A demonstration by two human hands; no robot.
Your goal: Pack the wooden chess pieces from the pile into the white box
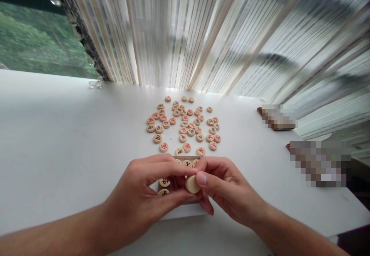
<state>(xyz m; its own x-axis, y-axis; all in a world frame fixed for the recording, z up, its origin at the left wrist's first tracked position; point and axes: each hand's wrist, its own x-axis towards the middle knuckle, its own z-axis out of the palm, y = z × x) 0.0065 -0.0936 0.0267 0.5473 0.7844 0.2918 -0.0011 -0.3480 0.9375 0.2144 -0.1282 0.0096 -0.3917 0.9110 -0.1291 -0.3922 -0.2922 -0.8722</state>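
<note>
A round wooden xiangqi piece (192,184), its blank face up, is pinched between my hands above a shallow box (187,209). My right hand (228,186) grips it with the thumb on top of its edge. My left hand (153,186) closes on it from the other side, index finger above and thumb below. Inside the box lie several larger pieces, such as a black-marked piece (164,182) at its left. My hands hide much of the box. Beyond it, many smaller xiangqi pieces (183,130) with red or black characters are spread over the table.
The white table (86,140) reaches back to a striped string curtain (162,36). Two brown-edged objects, blurred out, lie at the right: one farther back (277,123), one nearer (315,163). A clear glassy ornament (96,83) rests by the curtain's left edge.
</note>
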